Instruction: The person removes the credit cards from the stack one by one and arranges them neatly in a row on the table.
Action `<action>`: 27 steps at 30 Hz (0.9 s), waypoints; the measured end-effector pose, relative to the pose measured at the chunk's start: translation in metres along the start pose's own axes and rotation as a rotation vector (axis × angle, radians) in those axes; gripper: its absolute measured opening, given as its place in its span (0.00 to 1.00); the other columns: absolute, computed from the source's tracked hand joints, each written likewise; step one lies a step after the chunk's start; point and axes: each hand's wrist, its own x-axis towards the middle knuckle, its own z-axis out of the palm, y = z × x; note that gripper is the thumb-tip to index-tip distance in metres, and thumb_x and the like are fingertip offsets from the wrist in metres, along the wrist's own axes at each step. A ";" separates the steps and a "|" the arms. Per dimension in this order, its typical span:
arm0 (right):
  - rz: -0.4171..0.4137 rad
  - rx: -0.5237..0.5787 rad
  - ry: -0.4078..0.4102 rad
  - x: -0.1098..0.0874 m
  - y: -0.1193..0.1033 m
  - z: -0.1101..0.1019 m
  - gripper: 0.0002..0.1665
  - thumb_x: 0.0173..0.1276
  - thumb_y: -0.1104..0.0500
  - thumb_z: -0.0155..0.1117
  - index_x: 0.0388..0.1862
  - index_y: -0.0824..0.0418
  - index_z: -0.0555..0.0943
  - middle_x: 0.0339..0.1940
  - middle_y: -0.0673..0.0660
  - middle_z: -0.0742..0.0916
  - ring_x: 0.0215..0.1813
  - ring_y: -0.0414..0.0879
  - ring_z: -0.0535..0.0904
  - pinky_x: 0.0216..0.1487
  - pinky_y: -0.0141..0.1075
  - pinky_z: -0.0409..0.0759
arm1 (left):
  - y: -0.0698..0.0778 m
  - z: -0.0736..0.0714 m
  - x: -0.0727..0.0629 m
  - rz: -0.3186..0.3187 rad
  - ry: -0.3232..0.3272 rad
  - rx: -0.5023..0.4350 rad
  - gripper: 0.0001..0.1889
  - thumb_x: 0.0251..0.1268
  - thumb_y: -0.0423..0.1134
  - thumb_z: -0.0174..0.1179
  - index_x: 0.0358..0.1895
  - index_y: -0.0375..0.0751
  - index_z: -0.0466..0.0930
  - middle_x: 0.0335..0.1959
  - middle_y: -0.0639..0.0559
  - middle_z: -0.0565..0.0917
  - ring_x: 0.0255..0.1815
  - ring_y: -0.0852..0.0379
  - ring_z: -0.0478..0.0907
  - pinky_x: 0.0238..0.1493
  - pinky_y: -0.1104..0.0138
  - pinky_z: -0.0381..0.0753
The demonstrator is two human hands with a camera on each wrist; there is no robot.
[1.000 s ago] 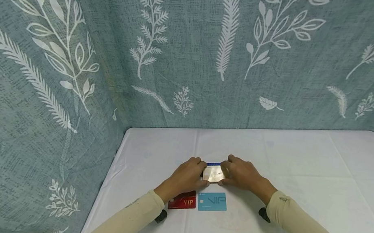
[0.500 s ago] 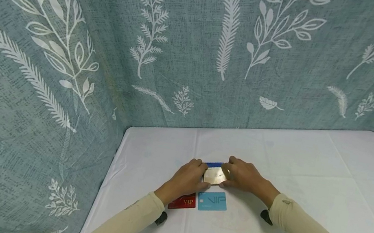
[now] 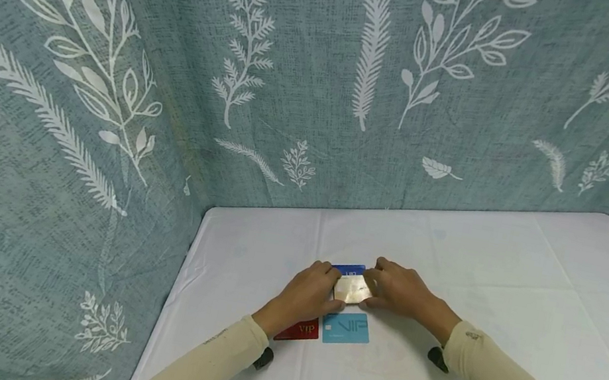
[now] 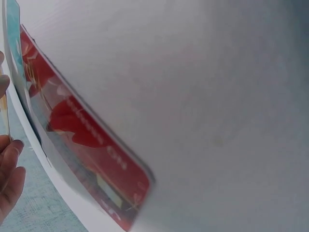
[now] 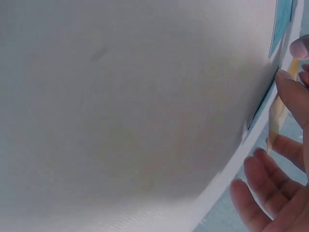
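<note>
In the head view a shiny gold card (image 3: 351,290) is pinched at its left edge by my left hand (image 3: 305,292) and at its right edge by my right hand (image 3: 401,289). Behind its far edge shows a strip of a dark blue card (image 3: 350,269); the rest of that one is covered. A light blue VIP card (image 3: 346,329) lies flat just nearer to me. Left of it is a red VIP card (image 3: 300,331), partly hidden under my left wrist. The right wrist view catches the gold card (image 5: 275,118) edge-on, raised between thumb and fingers.
A white cloth covers the table (image 3: 504,297). Green-grey curtains (image 3: 310,83) with white leaf prints hang behind it and along the left. Dark wrist-camera pieces (image 3: 438,358) sit under both forearms.
Both hands have shifted slightly right and toward me with the gold card. More of the dark blue card now shows behind it. The red and light blue cards stay put.
</note>
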 end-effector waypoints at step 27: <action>0.016 -0.001 0.020 -0.018 0.003 -0.002 0.35 0.54 0.39 0.78 0.54 0.59 0.85 0.40 0.52 0.82 0.32 0.36 0.74 0.28 0.29 0.75 | 0.014 0.003 -0.001 0.012 -0.009 0.038 0.30 0.62 0.56 0.69 0.58 0.36 0.79 0.53 0.46 0.83 0.55 0.53 0.79 0.57 0.65 0.81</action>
